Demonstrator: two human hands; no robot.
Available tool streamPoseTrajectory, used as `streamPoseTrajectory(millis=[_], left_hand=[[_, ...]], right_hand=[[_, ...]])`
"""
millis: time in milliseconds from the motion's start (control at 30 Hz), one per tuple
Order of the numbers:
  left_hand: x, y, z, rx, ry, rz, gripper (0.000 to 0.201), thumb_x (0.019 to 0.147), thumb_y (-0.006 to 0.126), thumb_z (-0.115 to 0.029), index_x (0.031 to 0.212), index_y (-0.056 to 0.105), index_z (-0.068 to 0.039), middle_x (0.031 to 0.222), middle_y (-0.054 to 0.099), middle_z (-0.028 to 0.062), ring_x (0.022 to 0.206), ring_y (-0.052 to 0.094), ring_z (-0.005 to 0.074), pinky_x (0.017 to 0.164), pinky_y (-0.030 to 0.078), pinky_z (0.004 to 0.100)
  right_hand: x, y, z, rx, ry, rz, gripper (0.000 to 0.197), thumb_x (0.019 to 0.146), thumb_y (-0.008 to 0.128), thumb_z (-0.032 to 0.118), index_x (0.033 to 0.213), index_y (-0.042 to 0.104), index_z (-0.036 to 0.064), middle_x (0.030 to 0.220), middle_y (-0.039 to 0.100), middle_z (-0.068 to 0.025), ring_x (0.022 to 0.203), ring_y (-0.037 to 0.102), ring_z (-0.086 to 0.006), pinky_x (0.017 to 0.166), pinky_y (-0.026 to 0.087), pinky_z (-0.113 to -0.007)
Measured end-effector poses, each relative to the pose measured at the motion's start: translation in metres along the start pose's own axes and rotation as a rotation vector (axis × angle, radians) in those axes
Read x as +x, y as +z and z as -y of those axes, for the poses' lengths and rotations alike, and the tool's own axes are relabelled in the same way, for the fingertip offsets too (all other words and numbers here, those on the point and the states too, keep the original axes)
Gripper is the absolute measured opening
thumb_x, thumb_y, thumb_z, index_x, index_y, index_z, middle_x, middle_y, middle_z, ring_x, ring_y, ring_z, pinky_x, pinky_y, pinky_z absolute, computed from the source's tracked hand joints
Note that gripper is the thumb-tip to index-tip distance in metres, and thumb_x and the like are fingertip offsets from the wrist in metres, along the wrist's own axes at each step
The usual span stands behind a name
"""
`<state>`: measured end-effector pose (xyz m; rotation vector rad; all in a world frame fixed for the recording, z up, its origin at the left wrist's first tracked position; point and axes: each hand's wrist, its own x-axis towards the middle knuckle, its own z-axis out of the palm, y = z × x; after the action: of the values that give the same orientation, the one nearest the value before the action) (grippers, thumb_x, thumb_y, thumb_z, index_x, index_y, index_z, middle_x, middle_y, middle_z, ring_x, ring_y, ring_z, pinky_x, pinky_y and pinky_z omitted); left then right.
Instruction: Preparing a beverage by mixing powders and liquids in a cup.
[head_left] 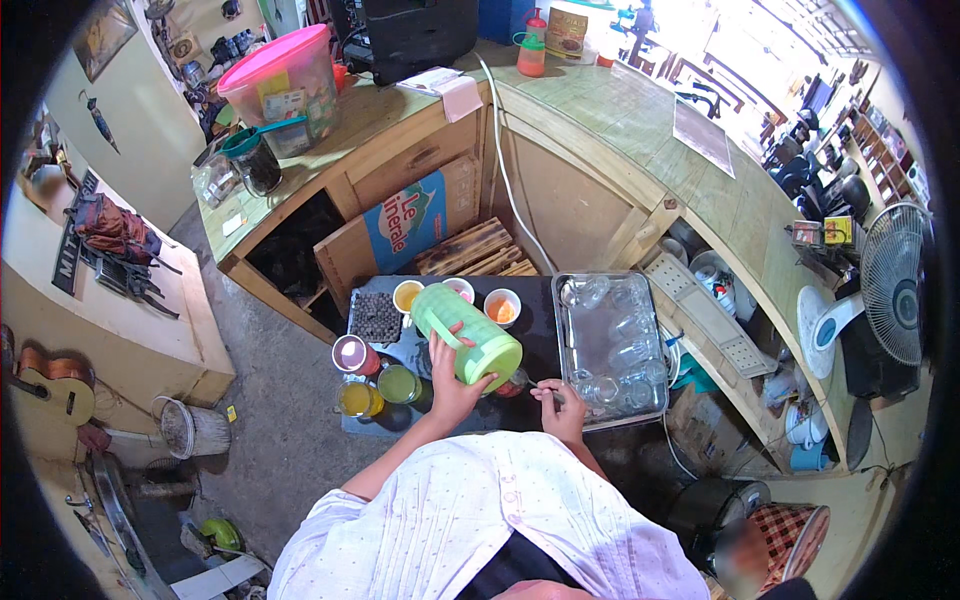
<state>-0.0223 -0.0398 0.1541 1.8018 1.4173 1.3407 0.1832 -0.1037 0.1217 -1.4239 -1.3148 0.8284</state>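
Left hand (455,372) reached ahead, wrapped round one green jug (482,325), tipped above the dark table (538,345); | right hand (562,408) sat lower, pinching one thin metal handle (540,384) near one red glass (512,383); | three cups (502,308) behind jug; three drinks (400,384) left; one metal tray (588,335) right.

A wooden counter (585,110) and glasses (634,356) suggest a small café.
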Motion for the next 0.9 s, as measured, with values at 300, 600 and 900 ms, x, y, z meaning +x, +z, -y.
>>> streamPoseTrajectory(millis=[300,600,900], left_hand=[[-0.002,-0.002,-0.003,-0.003,0.029,0.001,0.062,0.056,0.090,-0.015,0.106,0.054,-0.009,0.139,0.047,0.0140,0.139,0.029,0.0454,0.110,0.027,0.0568],[-0.004,-0.001,-0.005,-0.039,0.037,0.023,0.063,0.056,0.090,-0.015,0.107,0.053,-0.010,0.141,0.047,0.0135,0.139,0.028,0.0454,0.111,0.026,0.0565],[-0.004,0.000,-0.009,-0.022,0.046,0.003,0.063,0.056,0.090,-0.014,0.106,0.053,-0.009,0.140,0.047,0.0140,0.139,0.029,0.0451,0.110,0.028,0.0555]], right_hand=[[0.000,0.001,-0.020,0.438,0.271,-0.148,0.013,0.100,0.047,0.002,0.102,0.057,-0.0049,0.097,0.065,-0.0147,0.085,0.071,-0.0249,0.078,0.060,-0.033],[-0.001,0.001,-0.015,0.452,0.319,-0.138,0.012,0.098,0.048,0.001,0.101,0.058,-0.0058,0.097,0.064,-0.0137,0.086,0.070,-0.0233,0.079,0.059,-0.032],[-0.004,-0.005,-0.012,0.231,0.101,-0.088,0.012,0.097,0.048,-0.002,0.095,0.060,-0.0059,0.094,0.065,-0.0130,0.083,0.071,-0.0232,0.075,0.060,-0.031]])
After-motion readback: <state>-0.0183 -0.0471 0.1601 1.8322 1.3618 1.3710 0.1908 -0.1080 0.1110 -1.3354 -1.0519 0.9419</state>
